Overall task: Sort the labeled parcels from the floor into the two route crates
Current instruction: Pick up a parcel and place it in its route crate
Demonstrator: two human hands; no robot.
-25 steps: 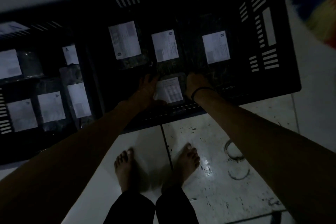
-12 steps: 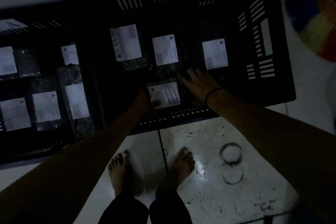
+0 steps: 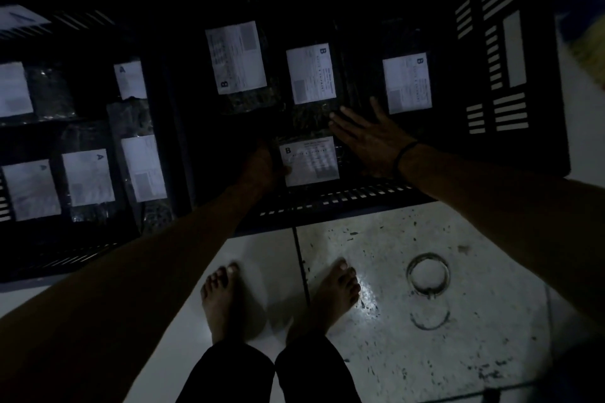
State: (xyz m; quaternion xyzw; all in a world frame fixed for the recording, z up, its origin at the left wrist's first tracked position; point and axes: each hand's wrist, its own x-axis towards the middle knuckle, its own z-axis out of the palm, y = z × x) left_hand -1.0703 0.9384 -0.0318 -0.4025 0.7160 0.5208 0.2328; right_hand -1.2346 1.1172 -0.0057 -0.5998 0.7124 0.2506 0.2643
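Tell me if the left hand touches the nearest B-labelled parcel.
Touching. Head view: the left hand grips the nearest B-labelled parcel, its thumb overlapping the label's left edge.

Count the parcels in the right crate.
4: back-left parcel, back-middle parcel, back-right parcel, front parcel held by the left hand. More may hide underneath.

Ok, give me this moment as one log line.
left hand: grips near B parcel by left edge | right hand: open, fingers spread beside it | both inside right crate
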